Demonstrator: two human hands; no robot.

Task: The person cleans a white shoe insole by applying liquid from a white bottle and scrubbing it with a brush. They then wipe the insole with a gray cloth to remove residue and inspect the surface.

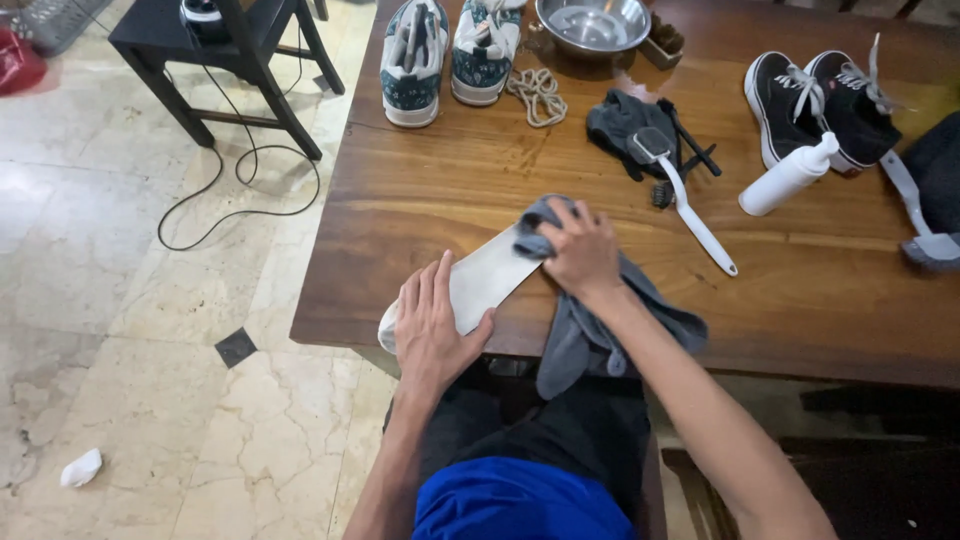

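Observation:
A pale shoe insole lies on the near edge of the wooden table, its heel end hanging past the edge. My left hand lies flat on that heel end, pinning it down. My right hand is closed on a grey cloth and presses it onto the insole's toe end. The rest of the cloth trails over the table edge toward my lap.
On the table: a white brush on a dark cloth, a white spray bottle, black sneakers, patterned sneakers, loose laces, a metal bowl. A black stool and cable stand on the floor at left.

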